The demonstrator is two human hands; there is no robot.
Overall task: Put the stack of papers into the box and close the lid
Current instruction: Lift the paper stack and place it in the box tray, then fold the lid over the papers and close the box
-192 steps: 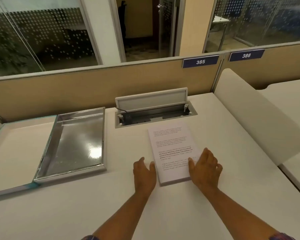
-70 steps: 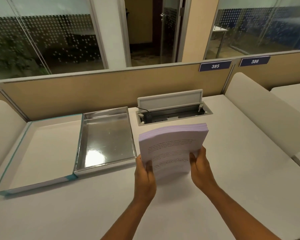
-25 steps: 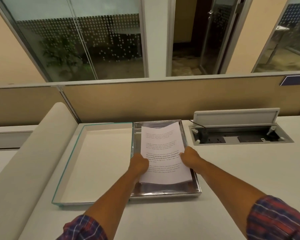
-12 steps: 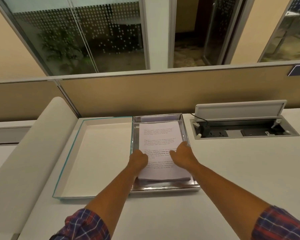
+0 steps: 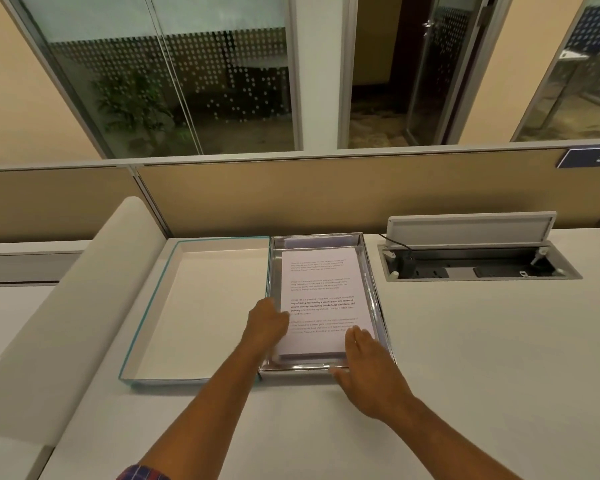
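Stack of papers (image 5: 321, 299), held over the tray a second ago, now lying flat inside the silver box (image 5: 374, 306) at frame centre, left hand (image 5: 265, 323) and right hand (image 5: 364, 362) spreading and letting go, leaving only the teal-edged lid (image 5: 146, 320) needing closing.

Stack of papers (image 5: 321, 299) flat inside silver box (image 5: 374, 303), open lid (image 5: 153, 306) alongside.

white desk (image 5: 465, 341), open cable hatch (image 5: 475, 258), number plate (image 5: 593, 157), plant (image 5: 132, 109)
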